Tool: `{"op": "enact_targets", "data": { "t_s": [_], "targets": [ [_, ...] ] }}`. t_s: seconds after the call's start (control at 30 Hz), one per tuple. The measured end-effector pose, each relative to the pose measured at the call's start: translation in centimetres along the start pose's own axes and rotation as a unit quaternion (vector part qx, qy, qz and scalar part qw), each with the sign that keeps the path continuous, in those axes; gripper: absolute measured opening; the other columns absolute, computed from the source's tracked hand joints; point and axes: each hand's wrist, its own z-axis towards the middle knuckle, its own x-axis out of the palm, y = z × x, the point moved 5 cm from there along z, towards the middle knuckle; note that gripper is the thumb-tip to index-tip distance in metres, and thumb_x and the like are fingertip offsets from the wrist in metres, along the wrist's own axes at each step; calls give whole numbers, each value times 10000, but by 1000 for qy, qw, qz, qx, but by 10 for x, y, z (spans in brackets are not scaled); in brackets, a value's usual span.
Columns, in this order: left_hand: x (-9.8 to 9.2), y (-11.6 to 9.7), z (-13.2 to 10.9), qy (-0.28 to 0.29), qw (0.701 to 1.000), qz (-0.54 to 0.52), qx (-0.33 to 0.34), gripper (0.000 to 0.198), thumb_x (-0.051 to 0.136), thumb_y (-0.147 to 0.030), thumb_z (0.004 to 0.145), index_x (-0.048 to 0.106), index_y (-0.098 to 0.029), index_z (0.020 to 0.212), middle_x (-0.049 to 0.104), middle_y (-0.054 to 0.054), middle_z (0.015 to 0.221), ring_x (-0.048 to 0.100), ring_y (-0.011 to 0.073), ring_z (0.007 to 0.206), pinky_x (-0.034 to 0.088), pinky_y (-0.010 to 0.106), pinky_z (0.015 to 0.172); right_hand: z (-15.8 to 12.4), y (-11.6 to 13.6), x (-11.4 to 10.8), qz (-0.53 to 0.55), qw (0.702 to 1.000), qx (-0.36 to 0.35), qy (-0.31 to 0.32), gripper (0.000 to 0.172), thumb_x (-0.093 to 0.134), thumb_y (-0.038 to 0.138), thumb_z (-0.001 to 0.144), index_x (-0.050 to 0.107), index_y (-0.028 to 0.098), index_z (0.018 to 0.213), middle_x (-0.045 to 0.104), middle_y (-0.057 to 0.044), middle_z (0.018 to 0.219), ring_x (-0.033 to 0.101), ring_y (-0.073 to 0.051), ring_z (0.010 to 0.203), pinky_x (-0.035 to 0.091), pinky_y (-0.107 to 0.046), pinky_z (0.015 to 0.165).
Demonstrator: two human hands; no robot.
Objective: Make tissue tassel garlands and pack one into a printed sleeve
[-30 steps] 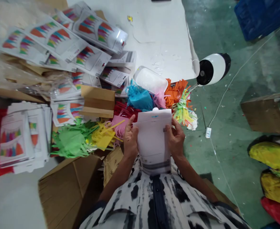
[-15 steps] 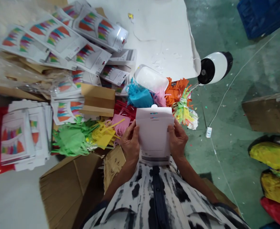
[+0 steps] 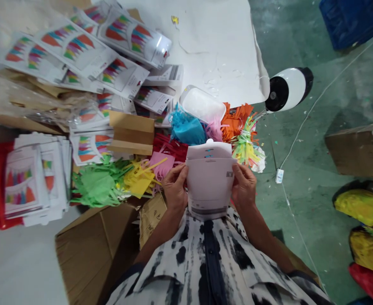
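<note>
One white cable (image 3: 302,124) is laid across green floor (image 3: 310,178); one blue container (image 3: 360,21) and one brown carton (image 3: 353,152) are seen at right.

A white card packet (image 3: 209,186), slotted at the far end, grey-banded at the near, is held by its sides.

Packing workshop, heaped packets (image 3: 75,51), cardboard boxes (image 3: 84,252)

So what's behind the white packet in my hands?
Past the top edge of the white packet, pink paper fringe and blue paper fringe show. Whatever lies directly behind it is covered.
</note>
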Motion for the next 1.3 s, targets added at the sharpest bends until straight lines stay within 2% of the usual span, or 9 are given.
{"op": "enact_targets", "data": {
  "t_s": [0.13, 0.27, 0.43, 0.67, 0.8, 0.97, 1.13, 1.23, 1.3],
  "targets": [
    [1, -6, 2, 15, 1000, -16, -19, 253, 953, -359, 643, 821, -231, 816, 808, 16, 920, 725, 145, 863, 579, 266, 823, 8, 7, 6, 48, 993, 79, 77, 388, 973, 408, 610, 643, 215, 681, 654, 55, 664, 590, -105, 587, 499, -236, 575],
    [2, -7, 4, 34, 999, -22, -35, 267, 968, -362, 605, 817, -236, 787, 797, 10, 855, 719, 142, 814, 577, 260, 786, 16, 11, 5, 51, 985, 107, 125, 468, 978, 371, 607, 539, 210, 635, 580, 73, 603, 538, -94, 535, 466, -221, 519],
    [1, -4, 8, 44, 998, -27, -41, 305, 989, -372, 577, 818, -234, 789, 797, 6, 835, 719, 133, 773, 576, 251, 748, 18, 12, 5, 29, 988, 96, 114, 416, 966, 361, 622, 579, 213, 665, 631, 63, 641, 585, -102, 555, 509, -232, 543],
    [-3, -1, 10, 12, 998, -34, -57, 355, 1009, -370, 518, 826, -235, 790, 800, 3, 817, 713, 131, 744, 578, 257, 735, 16, 12, 9, 5, 991, 78, 111, 351, 960, 399, 646, 674, 206, 710, 671, 37, 654, 602, -104, 553, 513, -234, 541],
    [-1, -6, 9, 11, 999, -18, -32, 347, 995, -363, 564, 819, -224, 828, 800, 8, 845, 717, 131, 768, 575, 256, 757, 11, 14, 11, 8, 992, 69, 108, 331, 938, 368, 684, 700, 242, 876, 733, 45, 731, 619, -107, 562, 501, -221, 524],
    [0, -13, 8, 23, 1000, 4, 0, 383, 976, -346, 627, 825, -237, 962, 777, 3, 842, 696, 114, 760, 554, 226, 734, 7, 10, 10, -13, 992, 64, 112, 429, 901, 384, 735, 750, 272, 1121, 803, 14, 879, 668, -130, 620, 524, -245, 546],
    [3, -14, 14, 86, 996, 27, -21, 421, 931, -353, 697, 828, -232, 1087, 768, 17, 860, 677, 112, 734, 536, 205, 667, 11, 5, 7, -26, 995, 37, 86, 321, 925, 364, 690, 803, 238, 959, 805, -10, 907, 685, -142, 700, 549, -267, 623],
    [9, -24, 21, 139, 983, 116, 23, 313, 866, -391, 783, 841, -218, 1043, 790, 52, 955, 702, 159, 826, 564, 241, 714, 20, 13, 10, -63, 987, 2, 147, 291, 911, 343, 725, 807, 251, 981, 780, 12, 831, 666, -126, 696, 542, -253, 649],
    [14, -33, 27, 171, 969, 166, 62, 241, 865, -398, 786, 849, -210, 937, 784, 50, 909, 691, 162, 803, 563, 247, 712, 30, 20, 13, -100, 972, -7, 211, 300, 893, 357, 754, 813, 250, 1022, 782, 3, 841, 677, -138, 723, 546, -261, 661]
  ]
}}
